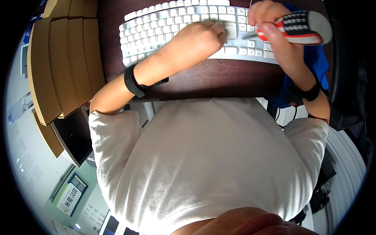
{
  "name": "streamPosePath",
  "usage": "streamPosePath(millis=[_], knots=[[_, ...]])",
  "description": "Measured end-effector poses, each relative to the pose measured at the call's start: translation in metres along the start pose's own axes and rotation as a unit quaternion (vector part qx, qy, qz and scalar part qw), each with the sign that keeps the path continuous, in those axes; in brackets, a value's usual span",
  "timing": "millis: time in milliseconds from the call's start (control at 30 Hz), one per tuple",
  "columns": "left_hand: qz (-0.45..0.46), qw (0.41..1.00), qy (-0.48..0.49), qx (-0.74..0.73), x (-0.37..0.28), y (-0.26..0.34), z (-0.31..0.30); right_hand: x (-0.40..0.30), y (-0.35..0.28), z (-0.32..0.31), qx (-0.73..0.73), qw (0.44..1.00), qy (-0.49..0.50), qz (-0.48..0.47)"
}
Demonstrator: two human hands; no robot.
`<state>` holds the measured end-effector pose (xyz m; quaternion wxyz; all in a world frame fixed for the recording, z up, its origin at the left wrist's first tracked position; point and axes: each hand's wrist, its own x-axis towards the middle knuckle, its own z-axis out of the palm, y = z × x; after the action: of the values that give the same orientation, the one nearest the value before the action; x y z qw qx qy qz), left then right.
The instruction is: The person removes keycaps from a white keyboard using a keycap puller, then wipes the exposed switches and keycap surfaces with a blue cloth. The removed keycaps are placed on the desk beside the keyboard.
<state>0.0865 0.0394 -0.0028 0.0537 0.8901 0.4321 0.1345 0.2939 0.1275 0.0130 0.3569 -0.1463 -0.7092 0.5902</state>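
A white keyboard (164, 35) lies on the dark tabletop (188, 79) in front of me. My left hand (202, 38) rests over its middle-right keys with the fingers curled down. Those fingertips are partly hidden, so whether they pinch anything is unclear. Near the keyboard's right part, my right hand (279, 32) is closed around a screwdriver (304, 28) with a grey, black and red handle. Its thin, blurred shaft points left over the keys, close to a large keycap (230, 30). Just below that keycap, a small dark gap shows between keys.
Brown cardboard boxes (66, 64) stand along the left, close to my left forearm. A blue cloth (315, 64) lies beneath my right wrist. Black upholstered furniture (342, 108) is at the right. A clear plastic bottle (20, 108) appears at the far left.
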Motion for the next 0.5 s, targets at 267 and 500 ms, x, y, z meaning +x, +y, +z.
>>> streamPosePath(millis=[267,500], knots=[[-0.005,1.000,0.000,-0.011,0.000,-0.002,0.003,-0.001,0.007,0.011,0.157,0.986,-0.011,0.046],[-0.017,0.999,0.000,-0.031,0.000,0.000,0.002,-0.001,0.009,0.021,0.149,0.985,-0.034,0.083]])
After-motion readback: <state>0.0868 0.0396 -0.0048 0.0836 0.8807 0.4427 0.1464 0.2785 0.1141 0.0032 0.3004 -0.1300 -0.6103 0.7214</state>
